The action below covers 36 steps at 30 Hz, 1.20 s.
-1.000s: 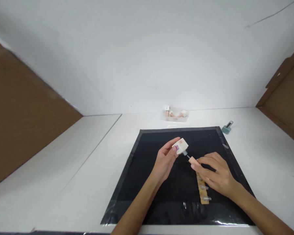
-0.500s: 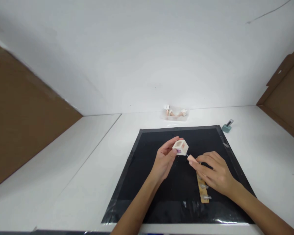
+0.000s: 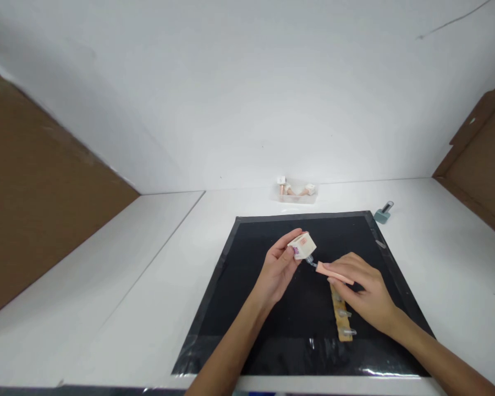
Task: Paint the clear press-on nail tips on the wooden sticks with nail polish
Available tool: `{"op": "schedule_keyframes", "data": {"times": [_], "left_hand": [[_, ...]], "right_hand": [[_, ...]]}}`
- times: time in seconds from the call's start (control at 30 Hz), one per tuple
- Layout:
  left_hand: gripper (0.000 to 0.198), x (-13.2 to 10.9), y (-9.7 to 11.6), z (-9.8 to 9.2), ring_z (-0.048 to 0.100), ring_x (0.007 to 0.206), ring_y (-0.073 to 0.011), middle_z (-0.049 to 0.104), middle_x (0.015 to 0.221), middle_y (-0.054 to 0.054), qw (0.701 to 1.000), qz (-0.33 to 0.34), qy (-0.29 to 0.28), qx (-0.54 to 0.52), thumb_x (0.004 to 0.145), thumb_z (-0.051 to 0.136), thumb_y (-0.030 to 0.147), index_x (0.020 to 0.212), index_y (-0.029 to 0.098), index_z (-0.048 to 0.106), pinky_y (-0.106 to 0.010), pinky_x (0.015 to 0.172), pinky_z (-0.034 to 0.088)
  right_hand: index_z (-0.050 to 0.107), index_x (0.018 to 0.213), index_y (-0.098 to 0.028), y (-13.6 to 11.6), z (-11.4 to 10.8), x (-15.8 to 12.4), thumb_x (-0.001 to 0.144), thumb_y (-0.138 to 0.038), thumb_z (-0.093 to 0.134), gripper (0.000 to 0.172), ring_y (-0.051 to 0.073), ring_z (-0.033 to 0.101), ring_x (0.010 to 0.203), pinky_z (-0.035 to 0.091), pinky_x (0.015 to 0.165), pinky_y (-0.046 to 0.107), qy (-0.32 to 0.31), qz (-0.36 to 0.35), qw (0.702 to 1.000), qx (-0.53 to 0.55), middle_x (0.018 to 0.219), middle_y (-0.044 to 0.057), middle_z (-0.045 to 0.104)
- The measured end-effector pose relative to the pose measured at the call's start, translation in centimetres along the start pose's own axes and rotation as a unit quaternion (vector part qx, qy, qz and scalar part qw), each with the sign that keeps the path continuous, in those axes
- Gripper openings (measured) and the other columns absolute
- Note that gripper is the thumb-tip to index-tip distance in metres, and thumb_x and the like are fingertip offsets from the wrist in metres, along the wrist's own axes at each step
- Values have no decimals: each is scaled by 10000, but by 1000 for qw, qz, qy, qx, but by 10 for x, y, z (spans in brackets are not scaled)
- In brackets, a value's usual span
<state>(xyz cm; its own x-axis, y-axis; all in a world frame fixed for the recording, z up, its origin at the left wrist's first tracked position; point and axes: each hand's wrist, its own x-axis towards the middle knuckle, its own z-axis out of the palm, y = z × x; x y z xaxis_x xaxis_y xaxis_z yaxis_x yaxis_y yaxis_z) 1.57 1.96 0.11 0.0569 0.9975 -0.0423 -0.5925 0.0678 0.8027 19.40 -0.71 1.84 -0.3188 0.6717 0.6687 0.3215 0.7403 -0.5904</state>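
My left hand (image 3: 274, 269) is closed around a white, square nail polish bottle (image 3: 304, 246), tilted so its neck points down to the right. A peach-coloured nail polish cap (image 3: 332, 271) is pinched between the thumb and fingers of my right hand (image 3: 365, 289). The thin stem on the cap reaches to the bottle's neck; I cannot tell how far its brush sits inside. Below my right hand lies a yellowish strip (image 3: 345, 324) holding several clear nail tips (image 3: 348, 332), its upper end partly hidden by the fingers.
A black mat (image 3: 268, 341) covers the middle of the white table (image 3: 148, 297). Behind it stands a clear tray (image 3: 299, 199) with several white-and-peach bottles. A teal bottle with a dark cap (image 3: 383, 213) is by the mat's far right corner. Brown cardboard panels (image 3: 45, 192) flank both sides.
The bottle has turned in my left hand, bringing its neck into view. The cap now lies more level, and my right fingers have shifted their hold along it.
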Motion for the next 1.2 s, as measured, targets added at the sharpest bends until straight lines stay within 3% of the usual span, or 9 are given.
{"op": "schedule_keyframes", "data": {"times": [0.13, 0.23, 0.33, 0.4, 0.57, 0.87, 1.2], "left_hand": [[427, 0, 0, 0, 663, 923, -221, 725, 1035, -95, 1000, -16, -14, -5, 597, 803, 406, 955, 190, 714, -341, 886, 491], [428, 0, 0, -1, 661, 922, -218, 720, 1047, -91, 999, -21, -26, -4, 605, 796, 418, 963, 198, 712, -344, 886, 493], [428, 0, 1, -1, 661, 903, -214, 716, 1055, -95, 999, -28, -29, -6, 604, 797, 414, 964, 197, 713, -337, 863, 498], [426, -1, 1, 0, 664, 878, -206, 715, 1053, -95, 999, -34, -30, -11, 600, 802, 405, 961, 197, 715, -326, 837, 504], [432, -1, 1, 1, 669, 832, -187, 723, 1020, -86, 999, -32, -23, -15, 572, 818, 404, 940, 202, 716, -296, 788, 515], [435, -2, 3, 4, 674, 801, -170, 729, 994, -74, 998, -45, -30, -34, 557, 830, 383, 935, 202, 711, -264, 754, 525], [421, -2, 5, 4, 671, 789, -148, 724, 935, -42, 996, -42, -41, -73, 589, 823, 337, 960, 189, 693, -234, 738, 534]], "right_hand": [[714, 950, -218, -1, -1, -1, 813, -124, 565, 223, 160, 637, 604, 517, 526, 258, -11, 114, 993, 42, 724, 38, 709], [706, 919, -203, 1, -1, -3, 830, -207, 583, 152, 170, 673, 660, 542, 587, 262, -29, 181, 979, 89, 772, 48, 725], [679, 955, -195, 2, 0, -4, 871, -290, 561, 173, 192, 701, 768, 554, 664, 285, -55, 229, 959, 159, 840, 64, 743], [662, 973, -190, 1, -1, -4, 894, -351, 530, 223, 186, 695, 739, 543, 627, 278, -71, 249, 948, 186, 799, 60, 739], [638, 961, -199, -3, -3, -2, 924, -458, 439, 329, 149, 629, 606, 463, 504, 245, -110, 260, 941, 188, 715, 41, 717], [601, 935, -190, -7, -4, 2, 950, -509, 327, 421, 153, 618, 623, 467, 601, 277, -147, 250, 933, 213, 653, 23, 698], [608, 921, -181, -6, -4, 1, 928, -547, 342, 452, 148, 581, 600, 434, 612, 271, -150, 305, 912, 230, 623, 11, 662]]}}
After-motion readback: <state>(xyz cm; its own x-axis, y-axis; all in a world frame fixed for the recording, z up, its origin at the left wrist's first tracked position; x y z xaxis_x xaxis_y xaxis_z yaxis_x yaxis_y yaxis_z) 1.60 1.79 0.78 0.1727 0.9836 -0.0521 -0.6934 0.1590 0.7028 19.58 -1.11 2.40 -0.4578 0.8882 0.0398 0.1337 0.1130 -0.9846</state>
